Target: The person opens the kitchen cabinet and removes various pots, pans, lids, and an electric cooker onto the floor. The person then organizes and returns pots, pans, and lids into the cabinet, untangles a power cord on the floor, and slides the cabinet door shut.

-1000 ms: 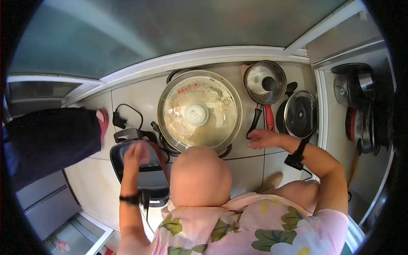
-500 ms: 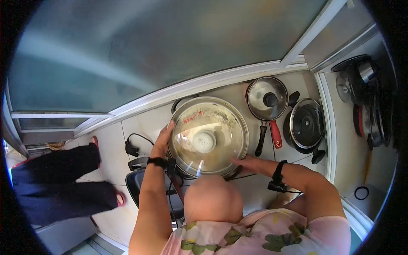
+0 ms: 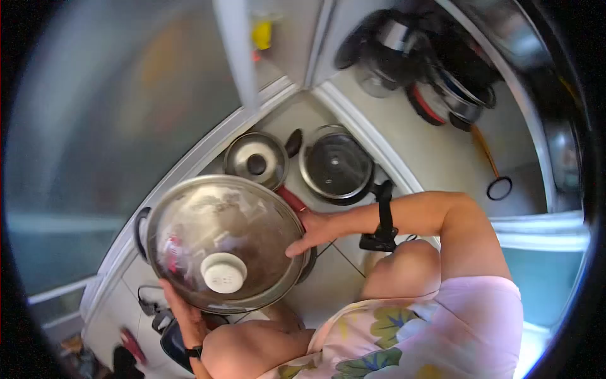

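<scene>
A large wide pan with a domed glass lid [image 3: 196, 221] is held between my hands, tilted and close to the camera. Its cream knob [image 3: 224, 273] faces up, and red lettering shows through blur on the glass. A black loop handle [image 3: 142, 235] sticks out at the far left of the rim. My left hand [image 3: 183, 309] grips the near-left rim, its fingers partly hidden below. On the right side, my right hand [image 3: 312, 230] has its thumb over the lid edge, the other fingers out of sight under the rim near the second handle.
Beyond the big pan, a steel-lidded saucepan [image 3: 255, 161] and a black pot with glass lid [image 3: 336, 165] stand on the tiles. Pots and pans [image 3: 435, 82] fill the upper right. A dark tray [image 3: 173, 341] lies lower left, near a person's foot [image 3: 132, 347].
The big pan has come up off the floor toward me, in both hands. My view has turned to the right. My right hand has shifted farther up its side.
</scene>
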### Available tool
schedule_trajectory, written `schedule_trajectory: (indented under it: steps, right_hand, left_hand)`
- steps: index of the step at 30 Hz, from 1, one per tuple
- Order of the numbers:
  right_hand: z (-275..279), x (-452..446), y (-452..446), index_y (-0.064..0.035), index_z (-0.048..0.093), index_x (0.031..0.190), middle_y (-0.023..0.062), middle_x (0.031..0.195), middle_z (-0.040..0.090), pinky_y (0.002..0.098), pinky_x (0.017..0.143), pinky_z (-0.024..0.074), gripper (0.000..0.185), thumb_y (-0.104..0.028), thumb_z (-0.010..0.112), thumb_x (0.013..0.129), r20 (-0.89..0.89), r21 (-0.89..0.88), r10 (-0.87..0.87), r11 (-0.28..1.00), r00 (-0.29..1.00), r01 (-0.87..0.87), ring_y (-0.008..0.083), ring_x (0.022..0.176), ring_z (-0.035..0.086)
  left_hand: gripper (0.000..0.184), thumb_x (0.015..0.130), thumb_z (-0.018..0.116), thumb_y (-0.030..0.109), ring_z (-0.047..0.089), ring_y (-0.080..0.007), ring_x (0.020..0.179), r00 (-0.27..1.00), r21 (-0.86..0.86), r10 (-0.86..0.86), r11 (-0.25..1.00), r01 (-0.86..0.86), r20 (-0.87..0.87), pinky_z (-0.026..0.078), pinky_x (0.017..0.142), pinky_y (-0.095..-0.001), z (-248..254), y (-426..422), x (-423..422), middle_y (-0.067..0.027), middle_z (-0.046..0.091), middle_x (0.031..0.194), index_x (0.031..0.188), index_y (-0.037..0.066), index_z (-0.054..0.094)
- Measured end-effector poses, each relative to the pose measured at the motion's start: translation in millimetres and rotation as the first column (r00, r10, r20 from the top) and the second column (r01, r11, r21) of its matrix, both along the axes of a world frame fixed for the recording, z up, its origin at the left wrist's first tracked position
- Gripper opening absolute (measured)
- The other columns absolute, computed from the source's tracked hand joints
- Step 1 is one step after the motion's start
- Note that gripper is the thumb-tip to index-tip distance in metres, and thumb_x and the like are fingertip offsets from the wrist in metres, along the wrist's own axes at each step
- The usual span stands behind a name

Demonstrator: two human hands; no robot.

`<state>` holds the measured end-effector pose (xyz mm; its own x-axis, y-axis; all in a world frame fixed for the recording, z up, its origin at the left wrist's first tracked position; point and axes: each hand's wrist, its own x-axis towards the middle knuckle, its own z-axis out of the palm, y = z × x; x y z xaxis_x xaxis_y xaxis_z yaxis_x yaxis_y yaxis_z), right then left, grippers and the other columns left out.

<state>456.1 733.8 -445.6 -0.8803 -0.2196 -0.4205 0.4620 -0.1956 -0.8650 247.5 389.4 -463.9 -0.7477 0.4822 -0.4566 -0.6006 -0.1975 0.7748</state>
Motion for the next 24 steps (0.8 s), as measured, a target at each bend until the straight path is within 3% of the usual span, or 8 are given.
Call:
schedule_trajectory:
  steps: [5,9,11,13,15,17,21,24]
  right_hand:
    - [58.0,18.0,58.1,-0.0007,0.043,0.130,0.0133,0.117,0.059,0.0338,0.094,0.0425,0.076,-0.043,0.074,0.075,0.120,0.297,-0.037,0.955,0.992,0.000,0.0213,0.108,0.055]
    - [86.7,77.4,86.1,0.0005,0.045,0.131,0.0133,0.122,0.056,0.0308,0.097,0.0404,0.071,-0.043,0.069,0.080,-0.049,0.348,-0.262,0.900,0.964,0.262,0.0171,0.113,0.051]
    - [83.2,120.5,79.7,0.0004,0.041,0.134,0.0103,0.124,0.054,0.0303,0.094,0.0412,0.067,-0.032,0.068,0.081,-0.101,0.005,-0.614,0.786,0.783,0.618,0.0165,0.111,0.050]
    - [82.2,161.7,68.3,0.0003,0.041,0.134,0.0111,0.127,0.053,0.0312,0.100,0.0384,0.065,-0.033,0.066,0.084,-0.155,-0.066,-0.697,0.715,0.700,0.696,0.0183,0.116,0.050]
    - [49.5,200.7,55.1,0.0006,0.039,0.134,0.0116,0.127,0.053,0.0321,0.099,0.0401,0.065,-0.029,0.067,0.084,-0.068,-0.124,-0.891,0.455,0.450,0.882,0.0193,0.116,0.050]
    - [27.8,237.5,39.8,0.0005,0.038,0.135,0.0124,0.129,0.051,0.0338,0.097,0.0429,0.064,-0.027,0.066,0.084,-0.005,-0.203,-0.938,0.341,0.348,0.918,0.0207,0.116,0.051]
    - [-29.3,286.4,6.3,0.0001,0.034,0.137,0.0130,0.130,0.049,0.0359,0.098,0.0427,0.061,-0.024,0.062,0.088,0.037,-0.323,-0.985,0.147,0.167,0.935,0.0216,0.116,0.051]
    - [-53.9,310.6,-9.6,-0.0019,0.038,0.134,0.0096,0.124,0.054,0.0356,0.096,0.0436,0.052,-0.022,0.058,0.090,0.137,-0.309,-0.988,0.032,0.078,0.950,0.0204,0.112,0.053]
  left_hand:
    - [0.062,0.095,0.036,0.052,0.035,-0.0237,0.129,0.915,-0.184,-0.227,0.968,0.172,-0.334,0.026,0.109,-0.0378,95.0,113.3,-8.3,-0.0062,0.034,0.144,0.141,0.010,0.033]
    - [0.063,0.095,0.036,0.052,0.039,-0.0222,0.127,0.878,-0.024,-0.385,0.918,0.395,-0.286,0.030,0.108,-0.0360,124.3,196.0,-11.5,-0.0080,0.038,0.142,0.140,0.008,0.034]
    - [0.065,0.095,0.037,0.053,0.044,-0.0208,0.124,0.810,-0.039,-0.559,0.827,0.562,-0.176,0.035,0.104,-0.0335,134.4,238.8,4.4,-0.0100,0.042,0.138,0.138,0.005,0.036]
    - [0.065,0.095,0.037,0.052,0.046,-0.0204,0.121,0.721,-0.103,-0.657,0.751,0.653,-0.221,0.038,0.102,-0.0323,135.1,282.4,26.0,-0.0119,0.046,0.134,0.136,0.002,0.037]
    - [0.064,0.095,0.038,0.052,0.049,-0.0200,0.119,0.615,-0.168,-0.755,0.652,0.739,-0.226,0.040,0.100,-0.0331,136.1,317.1,54.2,-0.0120,0.048,0.132,0.135,0.002,0.040]
    - [0.063,0.089,0.053,0.050,0.059,-0.0210,0.102,0.598,-0.182,-0.788,0.616,0.766,-0.147,0.050,0.087,-0.0349,110.4,357.0,76.5,-0.0116,0.058,0.117,0.125,-0.001,0.048]
    - [0.066,0.083,0.062,0.051,0.058,-0.0188,0.097,0.438,-0.458,-0.882,0.467,0.757,-0.174,0.047,0.084,-0.0320,84.6,420.2,130.2,-0.0114,0.060,0.113,0.121,-0.002,0.054]
    - [0.068,0.082,0.063,0.052,0.058,-0.0187,0.098,0.351,-0.413,-0.931,0.359,0.837,-0.096,0.046,0.085,-0.0324,52.8,458.2,161.6,-0.0112,0.060,0.112,0.122,-0.002,0.054]
